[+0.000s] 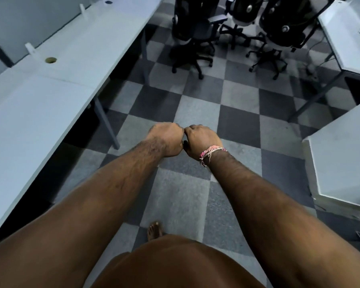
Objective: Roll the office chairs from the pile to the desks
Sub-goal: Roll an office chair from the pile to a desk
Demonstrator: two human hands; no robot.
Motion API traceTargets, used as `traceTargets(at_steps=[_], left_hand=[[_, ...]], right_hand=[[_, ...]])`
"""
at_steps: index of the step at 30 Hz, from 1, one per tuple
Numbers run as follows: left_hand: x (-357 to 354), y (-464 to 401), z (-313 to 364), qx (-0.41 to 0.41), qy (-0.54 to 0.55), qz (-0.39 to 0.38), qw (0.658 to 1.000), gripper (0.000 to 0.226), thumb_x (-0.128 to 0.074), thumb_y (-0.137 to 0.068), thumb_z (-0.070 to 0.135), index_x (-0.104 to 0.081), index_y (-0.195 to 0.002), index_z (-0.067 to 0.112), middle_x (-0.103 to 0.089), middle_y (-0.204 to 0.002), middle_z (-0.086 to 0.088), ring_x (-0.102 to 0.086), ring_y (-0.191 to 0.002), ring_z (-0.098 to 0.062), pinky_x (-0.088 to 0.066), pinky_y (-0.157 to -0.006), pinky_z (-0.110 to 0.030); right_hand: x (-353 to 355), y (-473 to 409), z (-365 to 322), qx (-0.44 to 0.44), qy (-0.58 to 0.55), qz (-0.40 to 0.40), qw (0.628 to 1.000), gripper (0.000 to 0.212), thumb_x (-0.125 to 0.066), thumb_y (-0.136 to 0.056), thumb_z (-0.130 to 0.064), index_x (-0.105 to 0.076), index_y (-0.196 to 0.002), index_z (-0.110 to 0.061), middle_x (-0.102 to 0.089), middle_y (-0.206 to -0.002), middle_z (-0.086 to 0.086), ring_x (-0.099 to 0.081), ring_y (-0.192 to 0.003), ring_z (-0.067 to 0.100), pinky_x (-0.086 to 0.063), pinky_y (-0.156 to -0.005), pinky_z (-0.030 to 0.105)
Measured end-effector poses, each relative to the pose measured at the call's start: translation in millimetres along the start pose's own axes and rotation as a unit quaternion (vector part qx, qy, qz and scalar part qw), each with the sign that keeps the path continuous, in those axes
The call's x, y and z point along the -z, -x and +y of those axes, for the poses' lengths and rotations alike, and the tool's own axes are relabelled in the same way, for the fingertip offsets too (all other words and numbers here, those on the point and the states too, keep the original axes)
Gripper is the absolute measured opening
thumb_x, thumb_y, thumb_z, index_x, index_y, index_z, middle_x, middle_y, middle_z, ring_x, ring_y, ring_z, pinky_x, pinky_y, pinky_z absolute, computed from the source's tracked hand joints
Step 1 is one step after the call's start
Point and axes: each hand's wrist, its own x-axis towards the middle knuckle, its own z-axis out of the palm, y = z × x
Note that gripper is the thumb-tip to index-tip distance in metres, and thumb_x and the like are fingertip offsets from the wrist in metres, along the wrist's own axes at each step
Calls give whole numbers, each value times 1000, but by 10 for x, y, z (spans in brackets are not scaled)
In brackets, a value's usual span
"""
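Black office chairs [233,32] stand bunched in a pile at the top centre of the frame, wheeled bases on the checkered carpet floor [197,113], none yet at a place. A long white desk [50,96] runs down the left side, with a round cable hole [51,60] in its top; two more white desks [345,36] sit at the upper right and right edge. In the middle of the frame a person stretches both bare arms forward, the left hand [166,139] and right hand [202,140] curled into fists, knuckles touching, holding nothing; a pink thread bracelet [211,153] circles the right wrist. A bare foot [154,229] shows at the bottom centre. The fetching step seems to be in hand, the person well apart from the pile and facing it. The next move would likely call for closing the gap, gripping one chair's backrest and steering it clear of its neighbours' bases. No brand, label or writing can be read anywhere.
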Motion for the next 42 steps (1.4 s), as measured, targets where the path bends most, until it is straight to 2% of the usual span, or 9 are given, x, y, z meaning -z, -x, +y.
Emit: traceTargets(at_steps=[6, 14, 17, 25, 28, 32, 35, 38, 42], left_hand=[[139, -1025, -374, -46, 1, 10, 999, 28, -56, -97, 38, -68, -116, 21, -69, -108, 1, -67, -96, -22, -57, -79, -39], [117, -2705, -849, -69, -8, 7, 998, 29, -51, -98, 42, -70, -108, 22, -67, -97, 2, -66, -86, -22, -56, -74, -38], [218, -3400, -995, -76, -19, 12, 997, 29, -52, -98, 43, -70, -109, 22, -69, -104, 1, -67, -91, -23, -48, -71, -35], [588, -5110, -1436, -46, 3, 40, 998, 26, -54, -99, 41, -71, -105, 22, -72, -102, -2, -68, -87, -24, -48, -70, -36], [611, -5683, -1603, -48, 13, 31, 998, 27, -53, -100, 44, -70, -101, 23, -72, -97, 0, -62, -77, -21, -57, -72, -39], [589, -6384, -1845, -61, 17, 24, 998, 28, -54, -101, 44, -70, -102, 20, -70, -98, -2, -65, -84, -23, -53, -72, -37], [579, -7029, -2106, -71, 23, 15, 997, 25, -53, -101, 39, -69, -101, 20, -68, -98, -2, -59, -78, -21, -54, -73, -37], [607, -7674, -2437, -67, 37, 6, 997, 22, -54, -98, 34, -70, -97, 19, -70, -92, 1, -64, -76, -20, -59, -74, -40], [813, -8434, -2848, -61, 63, -18, 996, 22, -56, -94, 35, -70, -94, 19, -70, -91, 0, -68, -79, -26, -59, -74, -41]], right_hand=[[3, -935, 455, -29, 4, -4, 1000, 29, -56, -90, -34, -62, -111, -14, -66, -106, 5, -62, -99, 27, -49, -81, 36], [-224, -2387, 1217, -30, 0, -4, 1000, 28, -55, -91, -35, -64, -110, -16, -68, -105, 4, -64, -97, 26, -49, -76, 35], [-267, -3001, 1614, -33, -3, 6, 999, 27, -54, -92, -36, -64, -109, -17, -68, -104, 4, -64, -96, 26, -49, -75, 35], [-81, -4632, 2596, 0, -6, 25, 1000, 26, -53, -93, -36, -66, -108, -18, -68, -101, 3, -65, -93, 25, -43, -67, 32], [-93, -5134, 2863, 1, -10, 16, 1000, 25, -54, -92, -35, -66, -107, -18, -68, -101, 2, -65, -93, 25, -47, -69, 33], [-240, -5804, 3184, 2, -15, 3, 1000, 26, -54, -91, -37, -66, -107, -20, -68, -101, 1, -64, -92, 24, -44, -68, 32], [-334, -6469, 3429, 5, -5, 0, 1000, 27, -52, -92, -38, -65, -106, -19, -68, -102, 1, -64, -93, 24, -43, -68, 32], [-360, -7137, 3624, 7, -3, -3, 1000, 28, -50, -94, -39, -63, -107, -18, -67, -104, 2, -63, -94, 24, -36, -67, 31], [-324, -7983, 3872, -5, -8, -8, 1000, 29, -50, -94, -39, -63, -108, -17, -66, -105, 2, -63, -96, 24, -40, -69, 32]])
